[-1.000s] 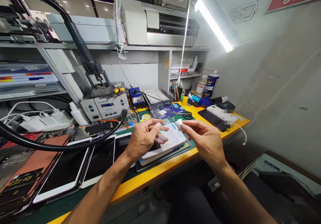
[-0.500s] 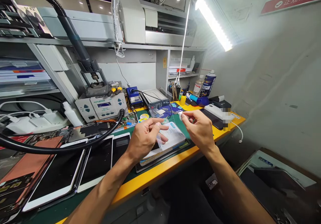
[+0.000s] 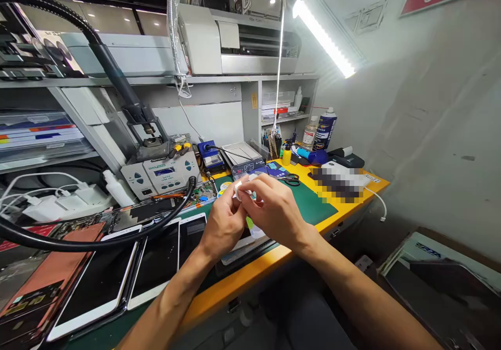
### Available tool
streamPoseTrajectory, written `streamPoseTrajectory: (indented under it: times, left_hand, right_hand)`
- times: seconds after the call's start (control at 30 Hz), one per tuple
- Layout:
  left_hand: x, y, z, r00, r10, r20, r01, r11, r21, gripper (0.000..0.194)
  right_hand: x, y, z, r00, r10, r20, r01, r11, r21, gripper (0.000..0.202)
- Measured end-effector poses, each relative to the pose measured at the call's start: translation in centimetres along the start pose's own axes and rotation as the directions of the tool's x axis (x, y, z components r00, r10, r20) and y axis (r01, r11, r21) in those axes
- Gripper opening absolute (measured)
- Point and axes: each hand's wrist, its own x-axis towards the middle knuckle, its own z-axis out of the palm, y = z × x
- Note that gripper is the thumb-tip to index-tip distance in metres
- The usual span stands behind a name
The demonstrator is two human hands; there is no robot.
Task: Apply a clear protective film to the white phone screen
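Observation:
My two hands meet above the front of the bench. Between the fingertips of my right hand (image 3: pixel 276 209) is a small white piece (image 3: pixel 237 189), too small and covered to name. Curled close against it, my left hand (image 3: pixel 225 219) has its thumb and fingers pressed to the same piece. Below both hands lies a stack of tablet-like or book-like things (image 3: pixel 246 243), largely hidden by them. A pair of black-handled scissors (image 3: pixel 290 179) rests on the green mat (image 3: pixel 313 203) beyond my right hand.
White-framed tablets (image 3: pixel 97 282) lie at the left under a thick black hose (image 3: pixel 97 245). Behind stand a grey control unit (image 3: pixel 164 175), a blue soldering station (image 3: pixel 210 156), a yellow bottle (image 3: pixel 286 155) and a spray can (image 3: pixel 325 129). A bright lamp (image 3: pixel 324 37) hangs above.
My right hand has moved left with the white piece and now meets my left hand, whose fingers have drawn in. The view has shifted slightly, and the scissors have come into sight.

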Motion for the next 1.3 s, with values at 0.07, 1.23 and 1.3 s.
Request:
streamPoseTrajectory:
  times: [0.07, 1.23, 1.3]
  left_hand:
    - [0.0, 0.0, 0.0, 0.999, -0.02, 0.027, 0.021, 0.999, -0.029, 0.073]
    - [0.3, 0.8, -0.4, 0.978, -0.209, 0.028, 0.199, 0.87, -0.452, 0.024]
    - [0.3, 0.8, -0.6, 0.973, -0.23, 0.019, 0.213, 0.862, -0.46, 0.022]
  right_hand:
    - [0.4, 0.5, 0.4, 1.0, -0.022, -0.011, 0.021, 0.992, -0.122, 0.017]
    - [-3.0, 3.9, -3.9, 0.619, 0.545, 0.565, -0.779, 0.339, 0.527, 0.036]
    - [-3.3, 3.9, -3.8, 0.627, 0.561, 0.541, -0.773, 0.357, 0.525, 0.036]
